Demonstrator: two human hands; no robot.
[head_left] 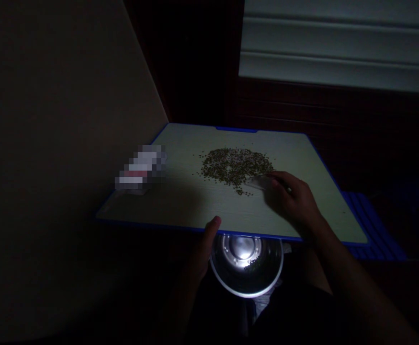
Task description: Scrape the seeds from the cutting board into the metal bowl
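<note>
A heap of small greenish-brown seeds or beans (231, 165) lies spread on a pale tabletop (180, 211) with a blue rim. My right hand (297, 199) is closed on a thin, pale flat piece (258, 182), its tip at the near right edge of the heap; the exact kind of piece is unclear in the dim light. At the near edge of the tabletop, my left hand (206, 244) has its thumb over the blue rim, its other fingers hidden below. Just beneath that edge is a shiny metal pot (247, 290) with some green seeds inside.
A blurred-out white and red packet (139, 170) sits at the tabletop's left edge. To the right, lower down, is a blue ribbed surface (370, 225). A pale wall (69, 120) rises on the left, and dark wooden panels stand behind.
</note>
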